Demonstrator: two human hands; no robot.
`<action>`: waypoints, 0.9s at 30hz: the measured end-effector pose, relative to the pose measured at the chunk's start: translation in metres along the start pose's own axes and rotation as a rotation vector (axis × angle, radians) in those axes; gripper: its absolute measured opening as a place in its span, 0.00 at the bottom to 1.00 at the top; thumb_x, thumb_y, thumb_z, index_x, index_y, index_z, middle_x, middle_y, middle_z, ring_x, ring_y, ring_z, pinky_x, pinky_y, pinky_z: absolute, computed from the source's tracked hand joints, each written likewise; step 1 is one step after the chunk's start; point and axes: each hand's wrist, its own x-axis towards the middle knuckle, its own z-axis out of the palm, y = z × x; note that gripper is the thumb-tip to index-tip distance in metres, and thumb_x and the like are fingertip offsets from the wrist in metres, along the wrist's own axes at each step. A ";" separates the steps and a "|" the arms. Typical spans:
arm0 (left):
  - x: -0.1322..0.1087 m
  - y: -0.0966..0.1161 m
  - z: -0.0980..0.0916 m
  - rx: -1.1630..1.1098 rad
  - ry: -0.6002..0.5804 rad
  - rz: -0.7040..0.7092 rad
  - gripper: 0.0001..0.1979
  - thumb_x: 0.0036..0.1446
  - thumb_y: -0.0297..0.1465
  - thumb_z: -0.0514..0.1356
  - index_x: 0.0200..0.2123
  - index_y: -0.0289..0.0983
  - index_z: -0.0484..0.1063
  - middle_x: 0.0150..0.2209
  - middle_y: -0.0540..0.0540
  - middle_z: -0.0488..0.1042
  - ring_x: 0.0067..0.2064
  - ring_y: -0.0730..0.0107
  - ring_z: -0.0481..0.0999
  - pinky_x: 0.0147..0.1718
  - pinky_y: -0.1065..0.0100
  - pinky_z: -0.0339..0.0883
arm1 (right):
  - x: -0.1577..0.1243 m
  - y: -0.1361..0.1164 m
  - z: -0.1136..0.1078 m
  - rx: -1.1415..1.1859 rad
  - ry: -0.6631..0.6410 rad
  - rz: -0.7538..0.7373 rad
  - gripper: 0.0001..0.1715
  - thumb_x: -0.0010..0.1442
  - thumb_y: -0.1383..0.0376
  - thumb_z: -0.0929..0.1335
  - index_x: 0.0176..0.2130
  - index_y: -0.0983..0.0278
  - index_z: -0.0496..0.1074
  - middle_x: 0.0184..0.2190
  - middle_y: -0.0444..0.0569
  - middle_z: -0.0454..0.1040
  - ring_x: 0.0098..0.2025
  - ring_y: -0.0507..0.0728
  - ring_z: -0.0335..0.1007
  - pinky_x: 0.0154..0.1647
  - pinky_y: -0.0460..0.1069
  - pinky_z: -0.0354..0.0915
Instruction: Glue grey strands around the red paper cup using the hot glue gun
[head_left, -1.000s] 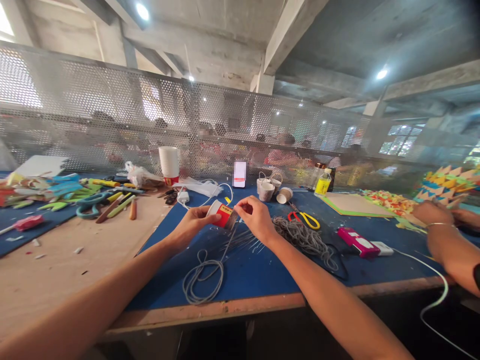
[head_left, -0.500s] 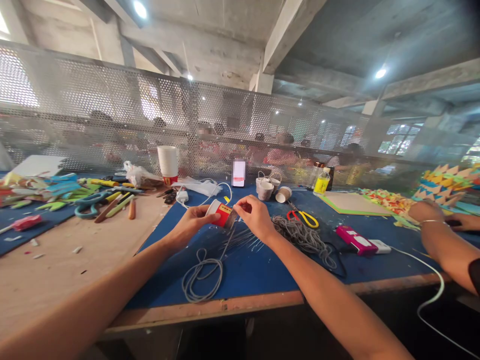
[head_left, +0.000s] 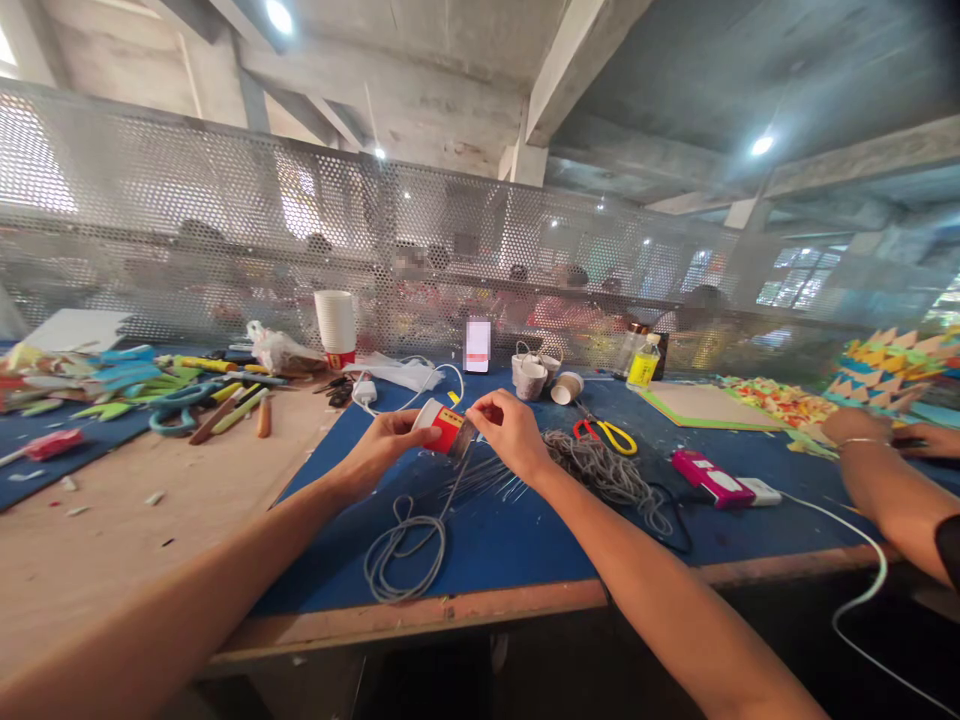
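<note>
Tilted on its side, a red and white paper cup (head_left: 444, 428) is in my left hand (head_left: 384, 447), its thumb lying along the cup's wall. My right hand (head_left: 510, 428) is closed in a pinch at the cup's base end; what lies between its fingertips is hidden. Grey material shows around that end of the cup. From there a grey cord (head_left: 409, 560) runs down to a loose coil near the table's front edge. Beneath my hands lie several thin wires (head_left: 491, 478), and to their right is a tangled heap of grey cord (head_left: 604, 470).
Scissors (head_left: 611, 436), small cord-covered cups (head_left: 530, 378) and a phone (head_left: 477, 345) are beyond my hands. Stacked paper cups (head_left: 335, 325) stand back left. Tools (head_left: 240, 405) lie left. A pink power bank (head_left: 712, 480) with cable and another person's hands (head_left: 859, 430) are right.
Both my hands and the cup keep nearly the same place. The other person's hands at the right have shifted slightly.
</note>
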 end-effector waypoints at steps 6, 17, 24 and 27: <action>-0.001 0.001 0.000 0.013 -0.019 -0.012 0.13 0.55 0.38 0.68 0.42 0.38 0.83 0.37 0.44 0.84 0.34 0.62 0.79 0.35 0.65 0.69 | 0.000 0.000 0.000 0.006 -0.005 -0.003 0.06 0.62 0.64 0.70 0.33 0.63 0.75 0.32 0.45 0.73 0.32 0.52 0.70 0.37 0.47 0.66; 0.001 -0.002 -0.002 0.012 -0.027 0.004 0.14 0.54 0.38 0.68 0.42 0.38 0.84 0.38 0.42 0.84 0.34 0.61 0.79 0.37 0.63 0.68 | 0.001 0.002 -0.001 -0.004 -0.011 0.006 0.07 0.62 0.63 0.70 0.33 0.63 0.75 0.32 0.46 0.74 0.32 0.53 0.70 0.36 0.47 0.66; 0.004 -0.006 -0.004 0.017 -0.039 0.058 0.13 0.55 0.37 0.68 0.42 0.38 0.84 0.40 0.43 0.84 0.39 0.59 0.79 0.43 0.62 0.67 | 0.001 0.001 -0.001 0.000 -0.011 0.003 0.07 0.62 0.63 0.70 0.33 0.62 0.75 0.32 0.46 0.74 0.31 0.53 0.70 0.36 0.47 0.66; 0.004 -0.007 -0.004 0.011 -0.047 0.044 0.13 0.55 0.37 0.67 0.43 0.39 0.84 0.39 0.44 0.84 0.37 0.60 0.78 0.41 0.62 0.68 | 0.001 0.000 -0.001 0.000 -0.013 0.009 0.06 0.62 0.63 0.70 0.32 0.62 0.75 0.32 0.46 0.74 0.31 0.53 0.70 0.36 0.47 0.66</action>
